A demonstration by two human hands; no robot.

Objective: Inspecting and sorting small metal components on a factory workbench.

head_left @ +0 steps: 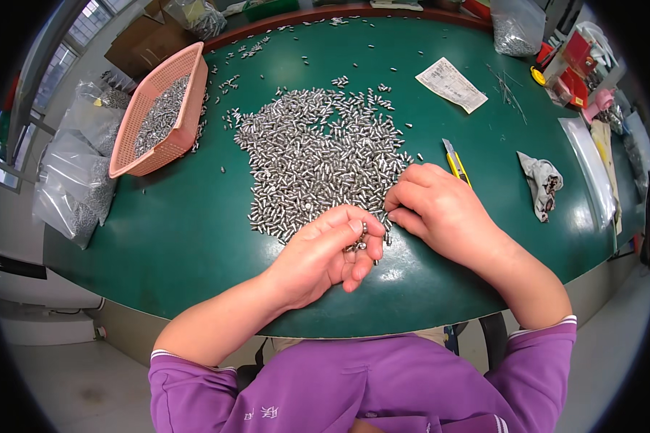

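Observation:
A broad heap of small shiny metal parts (pixel 325 148), short and bullet-shaped, is spread over the green tabletop. At the heap's near edge, my left hand (pixel 325 249) is cupped with curled fingers around several of these metal parts (pixel 359 244). My right hand (pixel 440 209) rests at the heap's right front edge, its thumb and fingers pinched together at the parts. Whatever lies between those right fingertips is hidden. A yellow utility knife (pixel 456 163) lies just beyond my right hand.
A pink plastic basket (pixel 189 115) full of metal parts stands at left, beside filled clear bags (pixel 76 184). To the right lie a paper slip (pixel 451 84), thin wires (pixel 508 92), a stained cloth (pixel 541 182) and flat plastic bags (pixel 588 169). Loose parts are scattered toward the far edge.

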